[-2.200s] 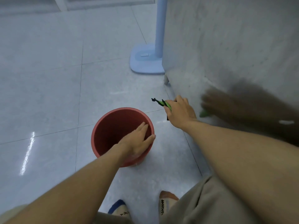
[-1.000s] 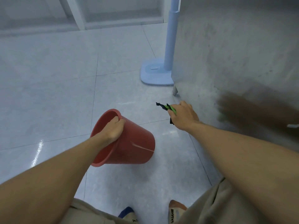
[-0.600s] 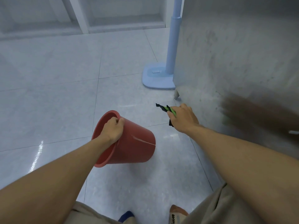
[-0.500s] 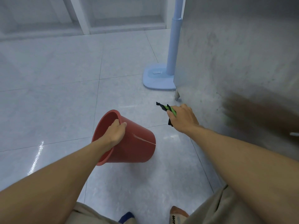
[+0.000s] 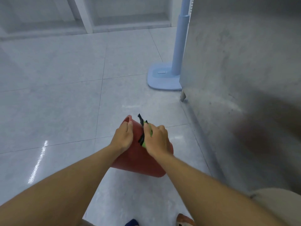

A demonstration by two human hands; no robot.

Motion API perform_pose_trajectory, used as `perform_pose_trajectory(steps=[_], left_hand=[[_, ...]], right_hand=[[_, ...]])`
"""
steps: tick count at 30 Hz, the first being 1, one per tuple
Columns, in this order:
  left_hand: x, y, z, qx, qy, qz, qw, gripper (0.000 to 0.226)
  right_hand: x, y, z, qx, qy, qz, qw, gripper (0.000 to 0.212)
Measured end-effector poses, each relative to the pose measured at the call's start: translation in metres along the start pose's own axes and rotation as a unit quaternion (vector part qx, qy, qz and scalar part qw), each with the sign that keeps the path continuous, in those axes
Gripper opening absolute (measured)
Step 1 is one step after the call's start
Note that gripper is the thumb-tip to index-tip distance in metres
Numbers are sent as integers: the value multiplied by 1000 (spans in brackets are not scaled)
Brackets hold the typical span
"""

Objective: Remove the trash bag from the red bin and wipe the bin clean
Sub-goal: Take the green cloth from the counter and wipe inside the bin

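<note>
Since half a second ago, our right hand (image 5: 157, 140) has swung over from beside the grey cabinet (image 5: 236, 70) and now lies on the red bin (image 5: 138, 160). The bin has turned as well, so that its base faces us and its mouth faces away. It is tipped on its side, low over the tiled floor (image 5: 57, 95) between our forearms; we cannot tell whether it touches the tiles.

Our left hand (image 5: 123, 137) holds the far end of the bin, with its fingers curled over the rim. Our right hand is just beside it and grips a green and black cloth (image 5: 143, 136), which it presses against the bin's outer wall. One black end of the cloth sticks up past the knuckles.

Farther off, a pale blue stand (image 5: 162, 77) rests on the floor with its pole rising beside the cabinet's corner. The tips of our shoes (image 5: 184, 221) show at the bottom edge.
</note>
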State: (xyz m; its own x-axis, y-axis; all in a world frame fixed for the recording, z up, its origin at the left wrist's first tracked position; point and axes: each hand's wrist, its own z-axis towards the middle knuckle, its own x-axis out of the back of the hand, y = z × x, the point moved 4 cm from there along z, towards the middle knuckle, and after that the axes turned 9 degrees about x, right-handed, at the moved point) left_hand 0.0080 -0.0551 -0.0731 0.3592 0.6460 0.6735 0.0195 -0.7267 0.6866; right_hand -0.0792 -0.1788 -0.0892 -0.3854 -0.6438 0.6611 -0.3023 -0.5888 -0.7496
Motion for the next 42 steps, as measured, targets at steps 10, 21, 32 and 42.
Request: perform_pose_trajectory(steps=[10,21,32,42], left_hand=[[-11,-4,2,31,26,-16,999,51],[-23,3,-3,31,2,-37,999,47],[-10,-2,-3,43,-21,-33,998,59],[-11,-2,-8,42,-27,-50,998,38]], right_hand=[[-30,43,-26,49,176,-75,980,36],[-27,27,-19,4,99,-64,993,50],[-24,96,-27,-203,104,-17,974,49],[-26,40,-5,74,93,-45,992,42]])
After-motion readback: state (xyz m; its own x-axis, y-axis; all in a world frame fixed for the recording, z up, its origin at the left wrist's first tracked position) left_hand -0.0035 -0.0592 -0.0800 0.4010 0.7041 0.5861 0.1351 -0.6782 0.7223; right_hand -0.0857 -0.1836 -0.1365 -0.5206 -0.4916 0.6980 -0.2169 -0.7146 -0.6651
